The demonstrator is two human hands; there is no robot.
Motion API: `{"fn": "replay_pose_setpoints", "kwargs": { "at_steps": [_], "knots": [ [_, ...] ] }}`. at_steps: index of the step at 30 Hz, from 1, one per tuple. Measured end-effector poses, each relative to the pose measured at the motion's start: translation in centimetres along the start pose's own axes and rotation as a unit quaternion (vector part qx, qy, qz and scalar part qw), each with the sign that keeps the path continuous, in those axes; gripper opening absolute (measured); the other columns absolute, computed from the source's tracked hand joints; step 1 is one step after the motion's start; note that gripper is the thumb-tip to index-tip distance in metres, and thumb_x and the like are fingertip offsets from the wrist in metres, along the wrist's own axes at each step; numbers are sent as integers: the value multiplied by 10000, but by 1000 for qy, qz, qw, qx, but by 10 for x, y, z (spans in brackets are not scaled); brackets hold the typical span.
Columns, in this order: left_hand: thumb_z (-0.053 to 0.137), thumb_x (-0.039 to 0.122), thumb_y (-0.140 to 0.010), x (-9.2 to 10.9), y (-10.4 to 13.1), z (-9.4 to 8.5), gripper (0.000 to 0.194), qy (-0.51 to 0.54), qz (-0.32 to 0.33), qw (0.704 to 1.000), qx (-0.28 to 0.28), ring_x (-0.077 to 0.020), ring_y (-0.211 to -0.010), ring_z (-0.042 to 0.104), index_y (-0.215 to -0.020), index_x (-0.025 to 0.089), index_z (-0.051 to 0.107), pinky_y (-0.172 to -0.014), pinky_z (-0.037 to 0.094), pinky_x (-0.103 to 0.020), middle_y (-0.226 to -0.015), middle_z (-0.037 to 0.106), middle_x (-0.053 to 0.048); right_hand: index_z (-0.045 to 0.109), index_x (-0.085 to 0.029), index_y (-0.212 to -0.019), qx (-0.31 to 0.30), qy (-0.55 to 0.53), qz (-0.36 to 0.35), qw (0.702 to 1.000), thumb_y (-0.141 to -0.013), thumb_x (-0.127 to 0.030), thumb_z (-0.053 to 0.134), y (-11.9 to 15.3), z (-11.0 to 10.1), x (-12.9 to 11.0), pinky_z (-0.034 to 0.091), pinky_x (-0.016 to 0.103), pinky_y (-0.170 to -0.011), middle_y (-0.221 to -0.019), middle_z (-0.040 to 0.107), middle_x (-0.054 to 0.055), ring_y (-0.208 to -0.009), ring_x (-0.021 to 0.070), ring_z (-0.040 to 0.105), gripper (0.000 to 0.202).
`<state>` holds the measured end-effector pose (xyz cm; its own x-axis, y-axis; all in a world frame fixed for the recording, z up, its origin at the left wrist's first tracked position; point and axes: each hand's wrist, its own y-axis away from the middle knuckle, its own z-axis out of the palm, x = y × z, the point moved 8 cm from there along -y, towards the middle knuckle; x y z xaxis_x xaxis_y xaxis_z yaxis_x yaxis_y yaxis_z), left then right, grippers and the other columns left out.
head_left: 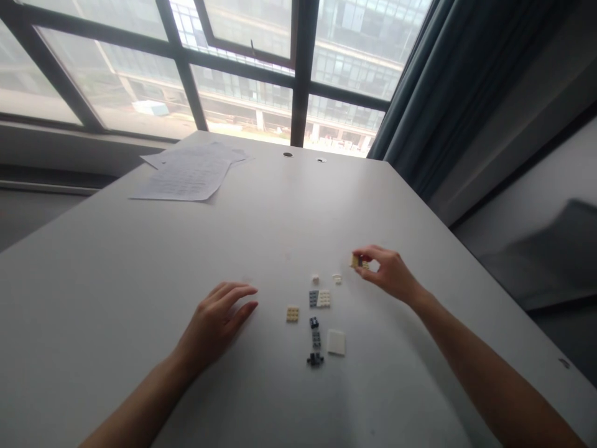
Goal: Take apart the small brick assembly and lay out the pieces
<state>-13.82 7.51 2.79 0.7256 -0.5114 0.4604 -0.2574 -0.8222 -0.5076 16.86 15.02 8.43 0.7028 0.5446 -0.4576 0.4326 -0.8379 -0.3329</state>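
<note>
My right hand (383,266) pinches a small tan and dark toy brick piece (356,261) between thumb and fingers, at the right of the loose bricks. My left hand (218,320) rests on the table with fingers apart, holding nothing. Nearest to it lies a tan studded plate (292,313). Right of that sit a grey studded plate (313,298) and a cream studded plate (324,298), side by side. Below them come a dark brick (314,322), a dark grey studded piece (316,339) and a black piece with side pegs (315,359). A smooth white tile (336,342) lies beside these.
A small whitish brick (315,279) and a white curved piece (337,279) lie above the plates. Printed papers (186,174) overlap on the far left of the white table (261,230). Windows stand behind the table, and a dark curtain (420,93) hangs at the right.
</note>
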Motion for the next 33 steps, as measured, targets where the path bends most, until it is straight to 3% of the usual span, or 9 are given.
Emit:
{"fn": "replay_pose_setpoints", "kwargs": {
  "at_steps": [3,6,11,18,25,28,31,33],
  "knots": [
    [547,376,-890,2,-1,3,221,-7,13,1000,-9,-202,-968,618,-1010,211,631,-867,485,-312,-998,665,-53,676,-198,-1001,-4,37,73,997,-751,-185,633,19,-22,65,500,293,-740,-946,693,37,-768,169,634,254],
    [545,383,-890,3,-2,4,219,-15,18,1000,-19,-195,-938,624,-1006,217,629,-847,488,-301,-982,665,-46,691,-197,-1007,-66,36,100,992,-734,-173,612,33,-12,100,497,292,-748,-930,698,36,-782,173,635,285],
    [533,393,-893,0,0,4,223,-22,8,1000,-21,-187,-923,627,-1011,227,624,-825,490,-285,-980,661,-39,698,-195,-1027,-102,-3,93,990,-731,-192,608,38,5,106,495,278,-742,-922,690,37,-769,162,620,310],
    [526,406,-891,-1,0,4,233,-25,-2,999,-24,-183,-905,635,-993,226,634,-822,492,-274,-967,667,-36,677,-212,-1092,-102,-37,134,985,-709,-214,665,42,1,119,505,288,-787,-962,692,34,-826,169,629,383],
    [524,400,-892,0,0,5,228,-23,-1,999,-30,-185,-905,629,-996,228,631,-827,490,-280,-968,665,-41,679,-210,-1068,-96,-36,126,987,-720,-231,662,38,2,120,513,280,-751,-884,687,13,-773,154,631,349],
    [530,384,-892,1,0,4,214,-21,1,999,-29,-186,-904,626,-995,224,629,-823,490,-283,-965,664,-42,651,-197,-1116,-88,-6,110,990,-745,-247,668,37,0,110,528,315,-750,-994,679,49,-803,175,637,374],
    [527,374,-892,1,0,5,212,-21,1,999,-32,-187,-895,626,-992,219,631,-818,490,-287,-958,667,-43,622,-188,-1163,2,74,62,995,-795,-240,639,36,-5,77,486,424,-907,-1166,630,102,-1014,241,597,372],
    [528,366,-892,2,-1,6,209,-20,1,999,-36,-187,-892,625,-993,216,632,-815,488,-287,-958,668,-44,594,-196,-1217,12,100,4,995,-845,-190,575,36,10,41,442,455,-975,-1193,626,102,-1115,256,544,373]
  ]
}}
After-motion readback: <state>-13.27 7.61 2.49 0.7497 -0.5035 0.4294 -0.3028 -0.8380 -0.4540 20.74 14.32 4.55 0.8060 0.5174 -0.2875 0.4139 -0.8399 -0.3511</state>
